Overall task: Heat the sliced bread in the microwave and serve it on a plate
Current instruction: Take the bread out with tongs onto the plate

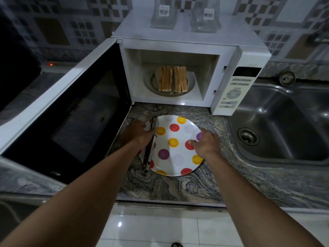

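The white microwave (236,56) stands with its door (74,111) swung wide to the left. Several bread slices (172,78) stand on edge on the glass turntable (191,82) inside. In front of it a white plate with coloured dots (175,152) lies on the granite counter. My left hand (137,133) grips metal tongs (149,152) over the plate's left edge. My right hand (204,142) hovers over the plate's right side, fingers loosely curled, holding nothing.
A steel sink (277,125) with a drain lies right of the microwave. Two clear glass jars (204,15) stand on the microwave top. The open door blocks the counter to the left. White floor tiles (160,229) show below the counter edge.
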Demonstrator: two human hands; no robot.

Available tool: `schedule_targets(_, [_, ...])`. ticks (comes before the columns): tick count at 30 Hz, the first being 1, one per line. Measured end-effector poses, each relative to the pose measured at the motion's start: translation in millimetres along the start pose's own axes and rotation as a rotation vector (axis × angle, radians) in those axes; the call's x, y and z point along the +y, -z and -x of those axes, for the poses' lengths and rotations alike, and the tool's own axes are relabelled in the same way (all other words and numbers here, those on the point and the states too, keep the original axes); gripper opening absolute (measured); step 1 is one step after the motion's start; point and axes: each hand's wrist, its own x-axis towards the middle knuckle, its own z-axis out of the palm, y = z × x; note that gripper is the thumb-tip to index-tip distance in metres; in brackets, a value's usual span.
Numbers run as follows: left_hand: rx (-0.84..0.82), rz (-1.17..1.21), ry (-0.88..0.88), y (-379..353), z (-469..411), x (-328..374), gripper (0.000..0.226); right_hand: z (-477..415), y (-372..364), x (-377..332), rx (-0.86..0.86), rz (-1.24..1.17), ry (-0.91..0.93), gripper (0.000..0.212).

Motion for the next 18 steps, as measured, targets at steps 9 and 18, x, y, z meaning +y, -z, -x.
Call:
schedule_targets(9, [-0.15,0.031,0.05,-0.8,-3.3,5.1,0.056,34.2,7.9,-29.3,0.115,0.173,0.057,0.056])
schedule_targets(18, [-0.249,0.249,0.121,10.9,1.0,8.9,0.058,77.4,-31.9,-77.9,-0.365,-0.225,0.201,0.045])
